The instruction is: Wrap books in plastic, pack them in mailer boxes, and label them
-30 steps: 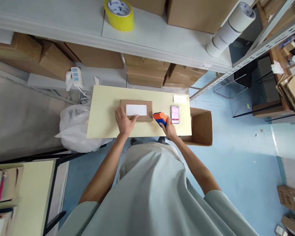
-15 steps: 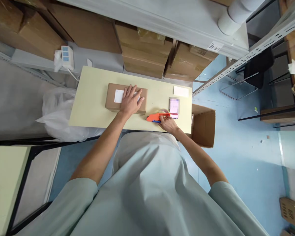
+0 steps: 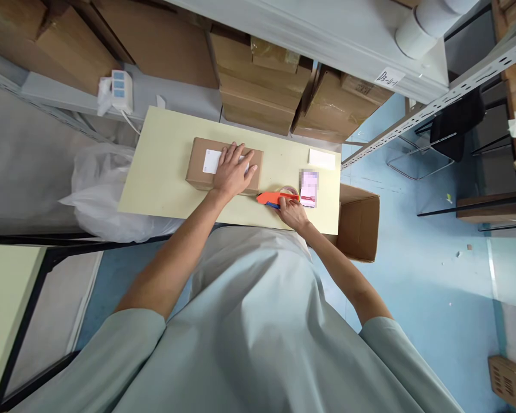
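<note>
My left hand [image 3: 233,172] lies spread and flat on top of a closed brown cardboard box [image 3: 196,163], partly covering its white label [image 3: 211,161]. My right hand [image 3: 293,213] is closed around an orange tape dispenser [image 3: 269,198] with blue parts, held just right of the box's near corner. A roll of tape [image 3: 289,189] shows behind the dispenser, partly hidden by it. Close beyond my right fingers lies a phone [image 3: 309,189] with a lit screen. A white card or small flat box [image 3: 321,159] is farther back.
The pale yellow table [image 3: 155,166] has a shelf with large cartons [image 3: 262,92] behind it. An open carton [image 3: 359,223] stands at its right side, plastic bags [image 3: 107,189] at its left. A power strip [image 3: 121,92] sits on the shelf; an upright post [image 3: 413,126] rises at right.
The view has shifted slightly. My left hand stays flat on the box, and my right hand keeps hold of the tape dispenser, which has moved only a little away from me.
</note>
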`<act>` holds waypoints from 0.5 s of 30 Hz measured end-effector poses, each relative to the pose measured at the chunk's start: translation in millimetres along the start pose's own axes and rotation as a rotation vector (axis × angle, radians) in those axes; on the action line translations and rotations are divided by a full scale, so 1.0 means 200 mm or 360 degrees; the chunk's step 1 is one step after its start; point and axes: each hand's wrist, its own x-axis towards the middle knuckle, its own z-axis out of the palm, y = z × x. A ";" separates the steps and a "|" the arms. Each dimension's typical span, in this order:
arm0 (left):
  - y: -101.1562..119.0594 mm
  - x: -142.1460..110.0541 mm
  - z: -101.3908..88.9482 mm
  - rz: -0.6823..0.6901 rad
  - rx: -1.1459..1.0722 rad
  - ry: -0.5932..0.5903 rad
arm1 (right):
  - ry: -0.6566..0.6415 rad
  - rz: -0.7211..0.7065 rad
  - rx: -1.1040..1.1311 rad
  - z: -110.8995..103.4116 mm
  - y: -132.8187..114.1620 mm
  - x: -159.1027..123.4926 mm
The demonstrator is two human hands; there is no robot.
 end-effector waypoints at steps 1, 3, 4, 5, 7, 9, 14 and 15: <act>0.00 0.00 0.00 0.0005 -0.0005 -0.0004 | 0.0013 0.0011 0.0022 0.00 0.00 0.00; 0.00 0.00 -0.01 0.0018 -0.0009 -0.0015 | 0.0041 0.0027 0.0085 -0.01 0.01 0.01; 0.01 0.00 -0.01 0.0022 -0.0007 -0.0020 | 0.0050 0.0025 0.0116 -0.01 0.01 0.01; 0.01 0.00 -0.02 0.0026 -0.0002 -0.0029 | 0.0053 0.0011 0.0137 -0.01 0.00 0.02; 0.03 -0.01 -0.02 0.0039 0.0014 -0.0058 | 0.0036 -0.0050 0.0133 -0.01 -0.03 0.02; 0.05 -0.03 -0.03 0.0059 0.0034 -0.0097 | 0.0005 -0.0136 0.0096 0.00 -0.09 0.03; 0.07 -0.10 -0.04 0.0119 0.0065 -0.0169 | -0.0054 -0.0294 0.0003 0.01 -0.31 0.04; 0.07 -0.11 -0.05 0.0125 0.0059 -0.0174 | -0.0065 -0.0315 -0.0029 0.01 -0.35 0.04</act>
